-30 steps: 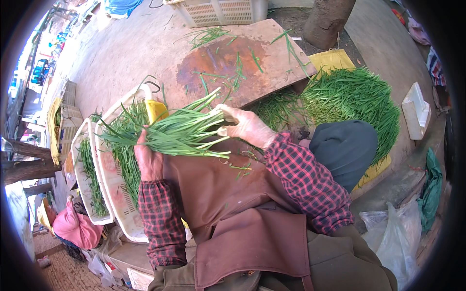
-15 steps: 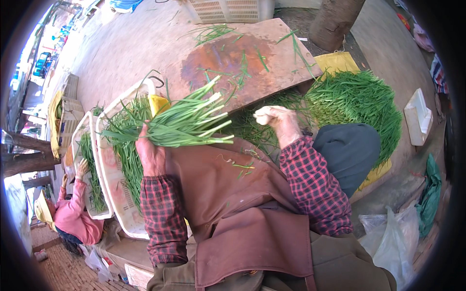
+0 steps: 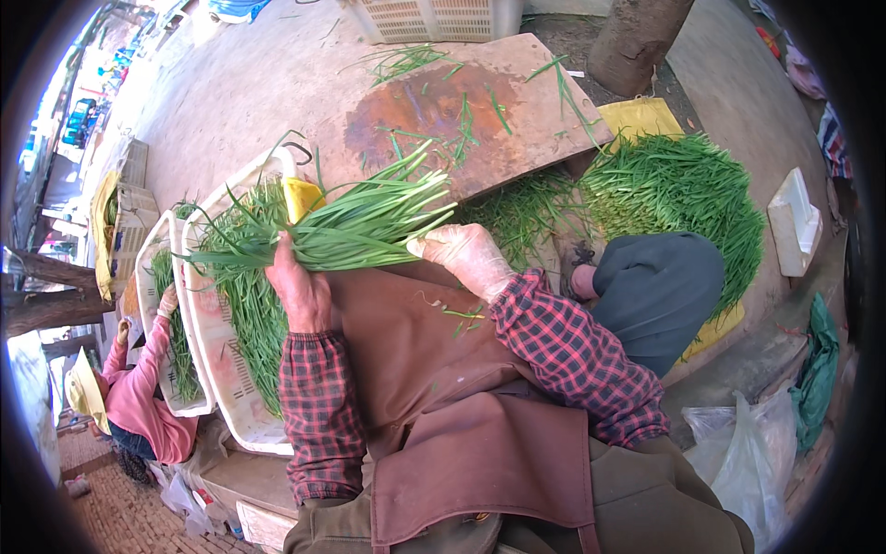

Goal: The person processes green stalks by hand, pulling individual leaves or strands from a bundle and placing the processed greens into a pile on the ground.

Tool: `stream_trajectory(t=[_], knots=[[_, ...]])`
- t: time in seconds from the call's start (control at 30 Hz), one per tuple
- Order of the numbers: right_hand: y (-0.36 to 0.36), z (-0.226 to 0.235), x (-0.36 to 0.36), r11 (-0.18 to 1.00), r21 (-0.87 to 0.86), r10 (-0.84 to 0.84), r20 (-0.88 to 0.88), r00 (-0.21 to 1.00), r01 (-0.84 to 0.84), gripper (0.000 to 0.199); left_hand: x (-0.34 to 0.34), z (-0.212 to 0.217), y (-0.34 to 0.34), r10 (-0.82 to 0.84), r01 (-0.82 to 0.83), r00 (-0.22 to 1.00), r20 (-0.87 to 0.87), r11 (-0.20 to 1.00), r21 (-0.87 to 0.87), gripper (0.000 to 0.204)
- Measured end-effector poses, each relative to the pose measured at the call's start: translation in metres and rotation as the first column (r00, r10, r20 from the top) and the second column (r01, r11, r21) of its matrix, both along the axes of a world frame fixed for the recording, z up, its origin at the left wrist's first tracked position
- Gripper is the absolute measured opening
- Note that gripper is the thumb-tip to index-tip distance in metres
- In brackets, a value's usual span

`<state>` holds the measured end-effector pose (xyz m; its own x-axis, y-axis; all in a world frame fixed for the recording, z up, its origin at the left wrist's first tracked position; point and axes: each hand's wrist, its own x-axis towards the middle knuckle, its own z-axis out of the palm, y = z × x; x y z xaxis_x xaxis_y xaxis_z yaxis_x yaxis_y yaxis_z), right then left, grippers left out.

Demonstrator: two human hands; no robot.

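A bunch of garlic chives [image 3: 374, 217] lies across my lap's far side, green leaves to the left and pale stem ends to the right. My left hand [image 3: 301, 294] is closed around its leafy part. My right hand [image 3: 469, 257], in a thin pale glove, pinches at the lower stem ends; its fingertips are partly hidden. Beneath the leaves, more chives [image 3: 254, 319] fill a long white crate [image 3: 235, 402], with something yellow [image 3: 301, 197] at its far end. Bits of leaf cling to my brown apron [image 3: 415, 342].
A large chive pile [image 3: 683, 198] lies on yellow sacking at my right. Ahead is a wet-stained board [image 3: 544, 102] with scattered leaves, near a tree trunk [image 3: 637, 46]. A foam box [image 3: 792, 222] and plastic bags [image 3: 752, 462] are farther right. A person in pink [image 3: 152, 415] reaches into another crate at left.
My right hand has moved left, from apart from the bunch to its stem ends. The bunch has tilted and shifted slightly. The person at left has moved a hand farther along the other crate.
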<state>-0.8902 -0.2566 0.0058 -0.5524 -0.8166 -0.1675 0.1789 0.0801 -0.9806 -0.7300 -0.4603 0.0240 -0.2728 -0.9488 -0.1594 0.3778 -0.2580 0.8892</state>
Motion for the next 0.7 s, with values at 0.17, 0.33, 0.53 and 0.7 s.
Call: stream_trajectory(t=[0.17,0.33,0.53,0.7], knots=[[0.001,-0.004,0.007,0.986,-0.113,-0.088,0.287,0.954,0.125,0.02,-0.002,0.0,0.007,-0.016,0.015,1.0,0.026,1.0,0.016,0.031],[0.017,-0.022,-0.007,0.987,-0.09,-0.159,-0.55,0.82,0.131,0.012,-0.005,-0.002,0.009,0.002,-0.001,1.0,-0.019,0.998,0.058,0.031],[0.064,-0.055,-0.063,0.858,0.26,-0.358,-0.313,0.88,0.442,0.016,0.002,0.006,0.005,0.081,-0.082,0.997,0.015,0.996,0.043,0.03],[0.07,-0.07,-0.056,0.835,0.201,-0.172,-0.789,0.59,0.512,0.036,0.0,0.008,0.005,0.107,-0.109,0.993,0.051,0.994,0.03,0.03]])
